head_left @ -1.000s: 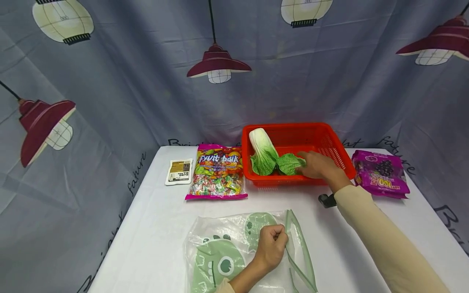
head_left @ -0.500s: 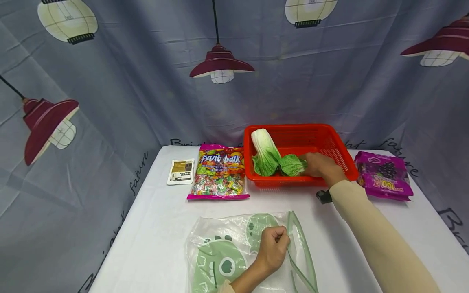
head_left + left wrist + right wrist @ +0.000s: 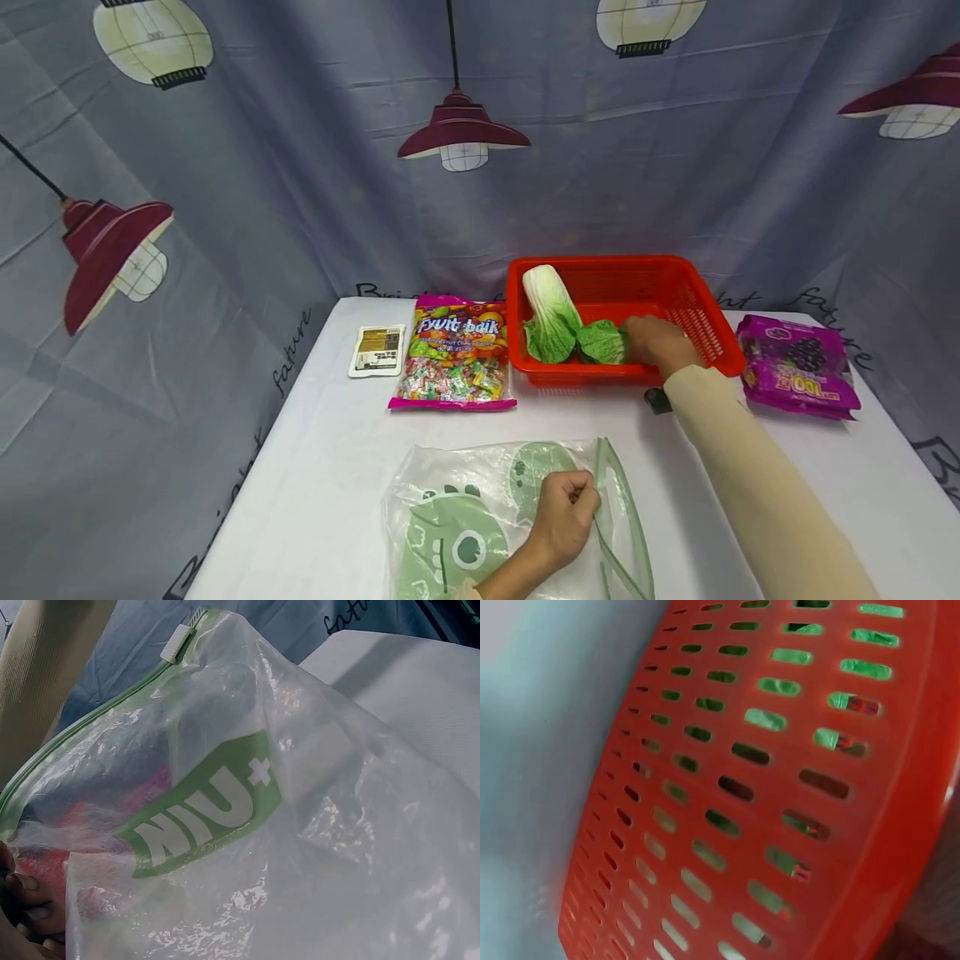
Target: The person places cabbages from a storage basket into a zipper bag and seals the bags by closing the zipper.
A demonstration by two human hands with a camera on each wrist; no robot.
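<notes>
Leafy green vegetable sits at the front of a red basket on the far side of a white table, with my right hand over the rim and against its right end. How those fingers are set I cannot tell: they are hidden in the head view, and the right wrist view shows mainly the basket's slotted wall, green and pale patches showing through. Just left of the vegetable, in the same basket, lies a napa cabbage, white end toward the back.

Nearer to me, my left hand, fingers curled, grips a clear plastic bag beside its green zip strip. Green cartoon figures cover the bag, and the left wrist view shows a "NIU+" label and a pale slider.

Left of the basket are a bright candy bag and a small white packet; to its right, a purple package printed with grapes. A lamp-patterned grey curtain hangs behind.
</notes>
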